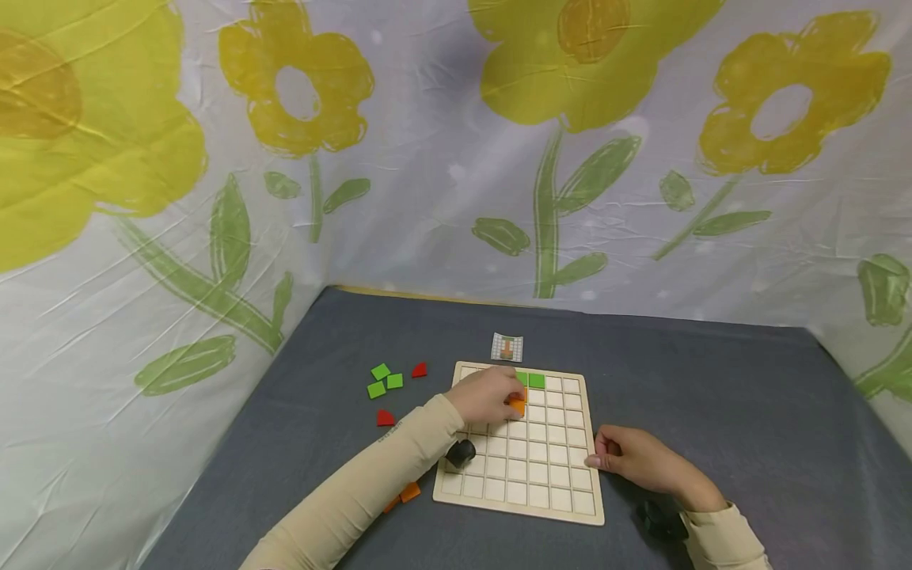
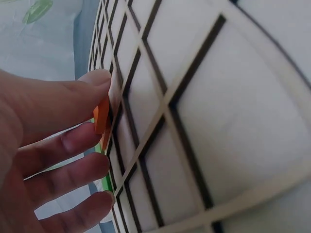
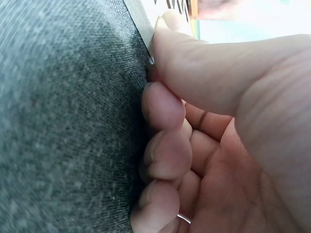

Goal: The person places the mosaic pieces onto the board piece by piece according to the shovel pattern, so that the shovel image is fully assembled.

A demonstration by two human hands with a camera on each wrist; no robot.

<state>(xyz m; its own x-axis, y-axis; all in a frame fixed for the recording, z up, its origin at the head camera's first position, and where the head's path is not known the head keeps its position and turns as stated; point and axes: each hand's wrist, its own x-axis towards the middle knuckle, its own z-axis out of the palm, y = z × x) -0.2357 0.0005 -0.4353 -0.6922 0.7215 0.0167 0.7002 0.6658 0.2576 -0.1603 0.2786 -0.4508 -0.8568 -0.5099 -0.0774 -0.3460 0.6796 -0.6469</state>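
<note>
A pale wooden grid board [image 1: 527, 513] lies on the dark cloth, its squares framed by thin raised strips. My left hand [image 1: 488, 396] reaches over its upper left part and pinches an orange square tile [image 1: 517, 409] between thumb and index finger. In the left wrist view the orange tile [image 2: 101, 116] stands tilted at the strips, its lower part hidden by fingers. Green tiles [image 1: 537, 381] sit in the top row just beyond. At the board's right edge, my right hand [image 1: 637, 457] grips the rim with the thumb on top, the other fingers curled.
Left of the board lie several loose green tiles [image 1: 395, 381] and red quarter-round pieces [image 1: 385, 417]. Orange tiles [image 1: 409, 492] show partly from behind the left sleeve [image 1: 363, 483]. A small printed pattern card [image 1: 507, 347] is beyond the board. Flowered fabric [image 1: 427, 198] hangs behind.
</note>
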